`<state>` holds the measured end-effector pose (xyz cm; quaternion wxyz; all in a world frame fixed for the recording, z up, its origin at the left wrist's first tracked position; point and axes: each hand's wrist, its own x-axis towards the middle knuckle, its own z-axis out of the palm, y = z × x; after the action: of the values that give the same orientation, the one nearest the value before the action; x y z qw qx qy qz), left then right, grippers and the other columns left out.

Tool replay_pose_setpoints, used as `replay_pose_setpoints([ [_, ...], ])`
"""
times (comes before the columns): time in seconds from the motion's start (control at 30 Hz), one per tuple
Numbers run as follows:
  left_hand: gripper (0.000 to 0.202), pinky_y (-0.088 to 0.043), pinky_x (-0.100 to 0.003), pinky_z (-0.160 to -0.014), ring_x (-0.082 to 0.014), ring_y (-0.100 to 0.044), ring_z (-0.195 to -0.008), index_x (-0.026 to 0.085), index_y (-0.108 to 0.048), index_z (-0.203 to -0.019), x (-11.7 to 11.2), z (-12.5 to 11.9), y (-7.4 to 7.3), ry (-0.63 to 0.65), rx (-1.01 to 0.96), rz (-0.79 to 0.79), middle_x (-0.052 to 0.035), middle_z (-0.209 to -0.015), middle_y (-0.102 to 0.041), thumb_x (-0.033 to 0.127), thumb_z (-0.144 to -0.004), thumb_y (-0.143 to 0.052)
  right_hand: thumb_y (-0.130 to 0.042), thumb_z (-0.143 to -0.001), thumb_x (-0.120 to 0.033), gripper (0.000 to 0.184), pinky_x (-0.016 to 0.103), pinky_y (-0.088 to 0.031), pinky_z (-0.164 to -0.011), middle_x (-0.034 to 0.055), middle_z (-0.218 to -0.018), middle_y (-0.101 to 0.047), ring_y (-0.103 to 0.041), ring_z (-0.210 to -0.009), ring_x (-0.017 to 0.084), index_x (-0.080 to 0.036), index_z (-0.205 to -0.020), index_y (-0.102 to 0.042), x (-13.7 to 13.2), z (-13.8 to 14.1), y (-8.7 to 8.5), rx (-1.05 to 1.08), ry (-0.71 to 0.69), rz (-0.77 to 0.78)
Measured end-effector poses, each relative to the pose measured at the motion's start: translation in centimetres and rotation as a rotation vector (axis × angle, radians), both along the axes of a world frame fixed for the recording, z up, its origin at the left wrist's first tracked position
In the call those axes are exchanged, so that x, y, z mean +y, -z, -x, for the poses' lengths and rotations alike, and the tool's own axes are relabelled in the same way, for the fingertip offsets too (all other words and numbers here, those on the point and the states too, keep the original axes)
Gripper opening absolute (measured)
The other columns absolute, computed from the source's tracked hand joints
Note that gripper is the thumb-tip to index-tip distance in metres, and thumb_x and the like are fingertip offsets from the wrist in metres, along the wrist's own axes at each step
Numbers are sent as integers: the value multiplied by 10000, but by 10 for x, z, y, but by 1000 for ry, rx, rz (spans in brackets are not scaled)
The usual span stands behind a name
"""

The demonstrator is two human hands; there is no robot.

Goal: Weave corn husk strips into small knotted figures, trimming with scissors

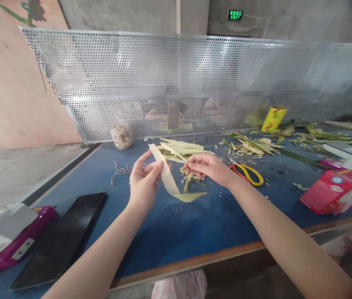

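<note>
1. Pinching the pale strip (169, 182): left hand (145, 179), thumb against fingers.
2. Its loose end curves toward the right hand (210, 167), above the blue table (176, 241).
3. Right hand: fingers bunched; cannot tell if holding anything.

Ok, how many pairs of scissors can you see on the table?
1: the yellow-and-red scissors, lying just right of the right hand, near its wrist. Others may be hidden under the leaf scraps.

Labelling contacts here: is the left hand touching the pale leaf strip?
Touching: the head view shows the left hand pinching the pale leaf strip between thumb and fingers.
</note>
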<state>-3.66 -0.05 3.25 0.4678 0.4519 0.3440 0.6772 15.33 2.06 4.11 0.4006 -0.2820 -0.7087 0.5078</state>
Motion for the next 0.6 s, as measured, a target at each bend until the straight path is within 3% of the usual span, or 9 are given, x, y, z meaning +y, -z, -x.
replay_pose_setpoints([
  [0.17, 575, -453, -358, -913, -205, -650, -945, 150, -498, -1145, -5, -7, 2, 83, 145, 29, -10, -698, -723, 223, -629, -740, -598, -779, -355, 195, 228, -437, -609, 23, -781, -631, -551, -669, 102, -180, -864, -612, -2, 9, 5, -120, -16, -45],
  [0.27, 623, -395, -368, -990, -217, -589, -1073, 125, -473, -1193, -6, -9, 5, 102, 205, 58, -25, -702, -729, 228, -638, -737, -614, -758, -365, 206, 248, -446, -640, 24, -761, -627, -568, -688, 121, -168, -819, -613, 0, 14, 9, -189, 39, -101],
  [0.43, 608, -405, -392, -978, -226, -583, -1083, 162, -441, -1237, -4, -9, 12, 99, 380, -18, -49, -826, -735, 264, -690, -689, -592, -768, -343, 203, 230, -385, -543, 0, -630, -581, -512, -577, 103, -156, -691, -594, -1, 16, 11, -298, 156, -196],
  [0.6, 515, -433, -381, -926, -207, -643, -953, 190, -460, -1193, -5, -7, 13, -7, 604, -93, -36, -841, -724, 244, -715, -642, -523, -812, -311, 216, 222, -344, -512, -10, -597, -539, -471, -555, 95, -154, -680, -594, -2, 14, 10, -379, 183, -286],
])
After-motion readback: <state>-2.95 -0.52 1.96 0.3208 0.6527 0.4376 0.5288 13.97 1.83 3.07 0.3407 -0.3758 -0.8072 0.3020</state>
